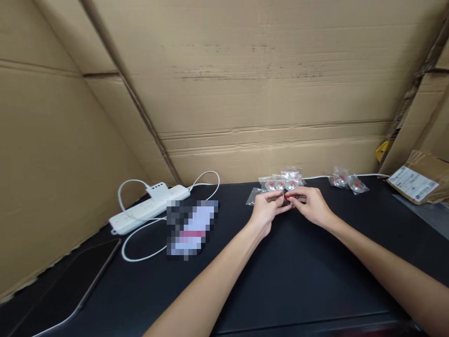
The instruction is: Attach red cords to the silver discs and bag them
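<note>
My left hand and my right hand meet over the far middle of a black table. Both pinch one small clear plastic packet with a red and silver part inside, held between the fingertips of the two hands. Just behind them lies a pile of several like packets. An empty-looking clear bag lies flat to the left of my left hand.
Two more packets lie at the back right beside a white cable. A white power strip with plugged cables sits at the left, a dark tablet at the near left. Cardboard walls enclose the table; a labelled cardboard box stands far right.
</note>
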### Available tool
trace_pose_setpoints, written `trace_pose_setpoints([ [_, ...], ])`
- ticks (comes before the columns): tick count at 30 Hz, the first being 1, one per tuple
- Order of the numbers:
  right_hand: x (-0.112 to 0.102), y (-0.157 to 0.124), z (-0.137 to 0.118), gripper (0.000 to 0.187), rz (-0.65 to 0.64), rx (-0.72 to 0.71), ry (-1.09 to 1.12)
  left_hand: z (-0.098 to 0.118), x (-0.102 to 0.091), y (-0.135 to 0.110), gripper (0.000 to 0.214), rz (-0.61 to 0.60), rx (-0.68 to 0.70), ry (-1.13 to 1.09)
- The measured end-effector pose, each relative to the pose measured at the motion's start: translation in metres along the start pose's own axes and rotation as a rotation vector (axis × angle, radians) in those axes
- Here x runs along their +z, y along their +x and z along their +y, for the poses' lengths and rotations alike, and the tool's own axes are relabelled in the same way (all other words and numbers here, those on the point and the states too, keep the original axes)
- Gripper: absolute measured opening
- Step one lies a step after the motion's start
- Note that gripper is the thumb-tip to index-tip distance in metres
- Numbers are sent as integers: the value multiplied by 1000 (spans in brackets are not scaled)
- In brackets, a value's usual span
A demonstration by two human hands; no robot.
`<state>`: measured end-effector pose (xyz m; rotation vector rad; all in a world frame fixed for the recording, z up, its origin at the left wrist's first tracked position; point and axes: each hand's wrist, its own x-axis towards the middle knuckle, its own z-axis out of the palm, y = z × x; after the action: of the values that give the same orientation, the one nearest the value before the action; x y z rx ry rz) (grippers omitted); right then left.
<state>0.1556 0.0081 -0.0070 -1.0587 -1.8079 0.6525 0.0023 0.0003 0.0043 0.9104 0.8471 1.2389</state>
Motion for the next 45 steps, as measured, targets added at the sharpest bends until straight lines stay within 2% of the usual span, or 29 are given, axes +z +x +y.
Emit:
trace_pose_setpoints([
  [10, -3, 1, -3, 11, -51, -38, 12, 1, -1, 2, 23, 5, -22, 32],
  [14, -4, 2, -2, 19, -81, -107, 70, 3, -2, 5, 20, 44, -21, 68],
  [17, -4, 3, 1, 23, -101, -131, 103, 5, -1, 5, 21, 15, -24, 86],
  [24, -5, 3, 2, 49, -122, -38, 190, 7, -1, 3, 25, -66, -76, 182],
  [31, -8, 5, 2, 45, -92, -4, 227, 13, -5, 7, 22, -29, -45, 268],
  [37, -7, 3, 1, 45, -69, -65, 128, 11, -10, 9, 18, 30, -18, 357],
  [41, -10, 0, 0, 42, -53, -154, -48, 13, -14, 10, 13, 86, 154, 552],
  [45, -9, -1, -5, 39, -37, -238, -162, 13, -12, 6, 27, -47, 202, 766],
])
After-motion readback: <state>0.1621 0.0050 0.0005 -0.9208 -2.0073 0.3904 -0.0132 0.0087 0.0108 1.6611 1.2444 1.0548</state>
